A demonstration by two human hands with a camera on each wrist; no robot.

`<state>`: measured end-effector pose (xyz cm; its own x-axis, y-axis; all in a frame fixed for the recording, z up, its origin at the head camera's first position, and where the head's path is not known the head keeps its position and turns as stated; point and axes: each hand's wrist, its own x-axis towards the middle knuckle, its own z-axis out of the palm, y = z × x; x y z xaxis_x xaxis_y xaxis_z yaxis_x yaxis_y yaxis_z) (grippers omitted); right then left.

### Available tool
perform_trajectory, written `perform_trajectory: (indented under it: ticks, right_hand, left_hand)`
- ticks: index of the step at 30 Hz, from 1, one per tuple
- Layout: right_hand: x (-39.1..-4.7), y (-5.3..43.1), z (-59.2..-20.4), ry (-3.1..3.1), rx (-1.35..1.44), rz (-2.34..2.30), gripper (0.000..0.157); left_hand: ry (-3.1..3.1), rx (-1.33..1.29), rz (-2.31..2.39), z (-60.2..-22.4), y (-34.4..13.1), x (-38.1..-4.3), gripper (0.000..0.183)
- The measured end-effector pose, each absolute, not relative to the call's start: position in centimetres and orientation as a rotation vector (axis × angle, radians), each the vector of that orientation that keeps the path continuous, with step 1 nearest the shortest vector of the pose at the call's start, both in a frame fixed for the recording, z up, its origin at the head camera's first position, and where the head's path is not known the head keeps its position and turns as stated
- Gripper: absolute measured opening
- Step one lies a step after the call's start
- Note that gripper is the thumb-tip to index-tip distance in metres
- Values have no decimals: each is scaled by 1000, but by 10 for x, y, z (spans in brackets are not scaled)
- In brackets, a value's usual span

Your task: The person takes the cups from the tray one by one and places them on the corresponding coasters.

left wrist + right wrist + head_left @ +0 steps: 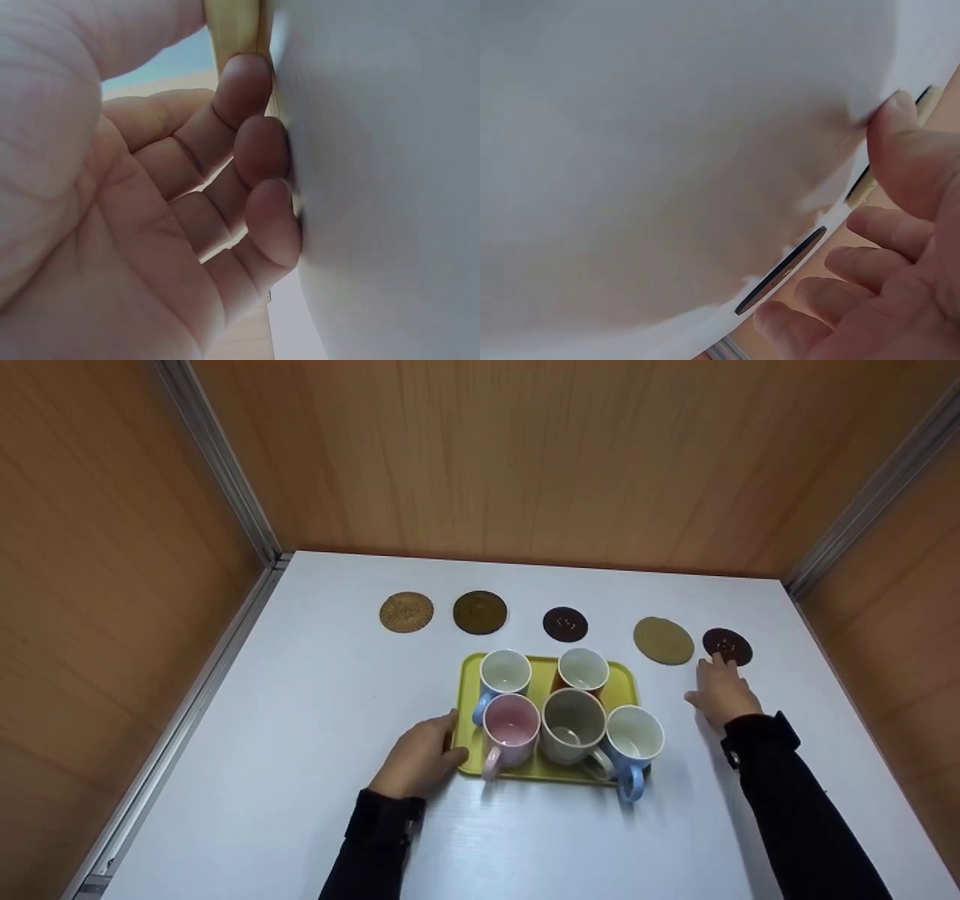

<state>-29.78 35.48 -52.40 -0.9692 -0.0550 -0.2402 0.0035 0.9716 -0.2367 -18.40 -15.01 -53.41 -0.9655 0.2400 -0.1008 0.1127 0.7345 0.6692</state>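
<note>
My left hand (420, 754) grips the left edge of a yellow tray (471, 675). In the left wrist view its thumb and curled fingers meet at the tray's rim (234, 34). Several mugs crowd the tray: a pink mug (511, 727), a grey mug (574, 727), a blue mug with a white inside (634, 735) at the right corner, and two more behind. At the far right, my right hand (724, 694) reaches with loosely spread fingers to the near edge of a dark brown round coaster (727, 645). The right wrist view shows its fingertips beside that coaster (780, 274).
Left of that coaster lies an olive-tan coaster (664, 641). Behind the tray are a small dark coaster (565, 625), a brown coaster (480, 613) and a woven tan coaster (406, 612). Wooden panels (510, 465) enclose the white table (300, 720) at the back and sides.
</note>
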Motion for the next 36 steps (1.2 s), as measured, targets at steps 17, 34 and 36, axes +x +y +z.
perform_trajectory:
  ticks: [17,34,36]
  right_hand:
    - [-193,310,-527,2997,51,-459,79]
    - [-183,291,-526,2742,-341,-892,48]
    - [-185,293,-527,2719,-350,-917,44]
  left_hand:
    - [2749,277,1028,-532,-148,-184,63]
    - [2744,265,1053,-534,-149,-182,67]
    - [2744,268,1053,-533,-149,-182,67]
